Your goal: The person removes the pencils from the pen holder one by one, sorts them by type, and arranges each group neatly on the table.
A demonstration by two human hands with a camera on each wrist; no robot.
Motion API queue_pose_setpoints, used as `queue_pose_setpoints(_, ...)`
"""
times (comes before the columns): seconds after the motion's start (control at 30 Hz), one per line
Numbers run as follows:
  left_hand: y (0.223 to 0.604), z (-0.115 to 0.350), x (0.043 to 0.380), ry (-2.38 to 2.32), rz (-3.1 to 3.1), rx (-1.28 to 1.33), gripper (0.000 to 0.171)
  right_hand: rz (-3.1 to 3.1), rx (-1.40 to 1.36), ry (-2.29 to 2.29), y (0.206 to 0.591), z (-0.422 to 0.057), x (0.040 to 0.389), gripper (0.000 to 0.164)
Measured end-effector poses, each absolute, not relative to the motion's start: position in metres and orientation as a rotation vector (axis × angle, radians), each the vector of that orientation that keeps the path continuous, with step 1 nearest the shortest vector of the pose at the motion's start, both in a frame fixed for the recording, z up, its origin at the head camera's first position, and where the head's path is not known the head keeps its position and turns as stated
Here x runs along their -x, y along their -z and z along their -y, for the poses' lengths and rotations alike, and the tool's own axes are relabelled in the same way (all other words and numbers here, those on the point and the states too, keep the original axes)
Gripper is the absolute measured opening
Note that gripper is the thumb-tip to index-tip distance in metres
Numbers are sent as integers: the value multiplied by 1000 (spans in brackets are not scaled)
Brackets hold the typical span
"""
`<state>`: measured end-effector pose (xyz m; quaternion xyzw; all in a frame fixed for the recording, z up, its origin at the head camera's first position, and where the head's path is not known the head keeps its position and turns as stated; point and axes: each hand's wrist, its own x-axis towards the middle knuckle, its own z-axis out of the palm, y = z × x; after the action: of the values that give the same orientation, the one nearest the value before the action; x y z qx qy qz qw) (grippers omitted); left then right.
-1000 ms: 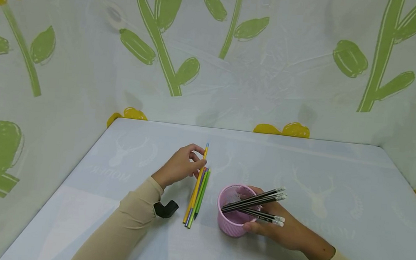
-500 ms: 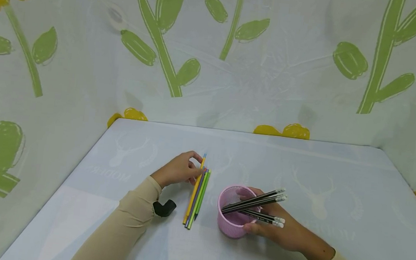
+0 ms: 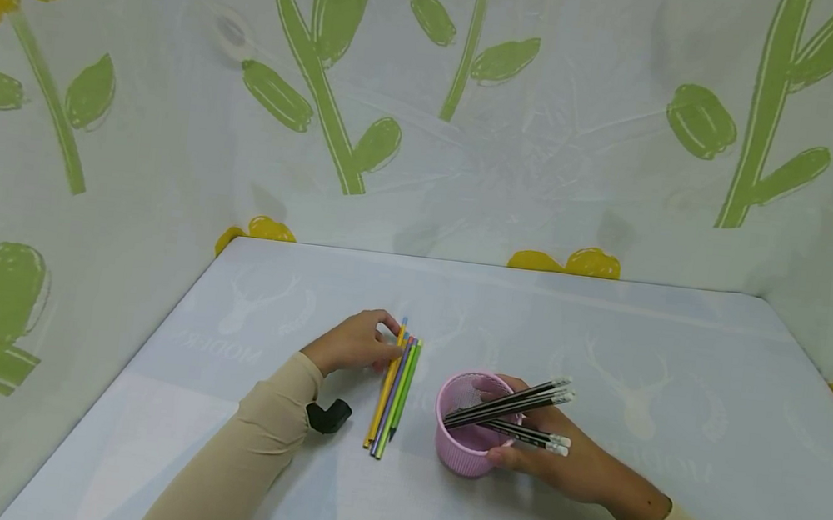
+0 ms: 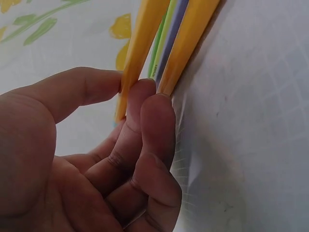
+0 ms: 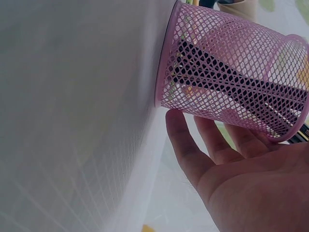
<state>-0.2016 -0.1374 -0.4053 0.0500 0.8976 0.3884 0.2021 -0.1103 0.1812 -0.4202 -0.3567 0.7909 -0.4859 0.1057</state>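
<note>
My left hand (image 3: 352, 340) pinches a yellow pencil (image 4: 146, 36) between thumb and fingertips, close to its blue end. Beside it on the table lie another yellow pencil (image 4: 193, 38), a purple pencil (image 3: 389, 404), a lime pencil (image 3: 395, 409) and a green pencil (image 3: 407, 389), side by side. To their right stands a pink mesh pencil cup (image 3: 462, 460). Several black striped pencils (image 3: 515, 404) with white ends lean in it toward the right. My right hand (image 3: 566, 459) holds the cup around its right side; the right wrist view shows the fingers along the mesh (image 5: 217, 29).
A pale table (image 3: 649, 349) with faint deer prints lies under everything. Behind it hangs a white cloth (image 3: 583, 176) with green leaves and yellow flowers. Black wrist mounts (image 3: 329, 416) stick out below both sleeves.
The left hand has come down toward the front and slightly left with the yellow pencil, which now lies near the other pencils. The right hand and the cup have stayed in place.
</note>
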Motion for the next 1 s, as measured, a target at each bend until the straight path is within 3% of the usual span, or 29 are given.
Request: queue_pose_setpoints(1.0,409,134,201,-910,-2587,-180,36,-2353,1050,1410,416,-180,109,69)
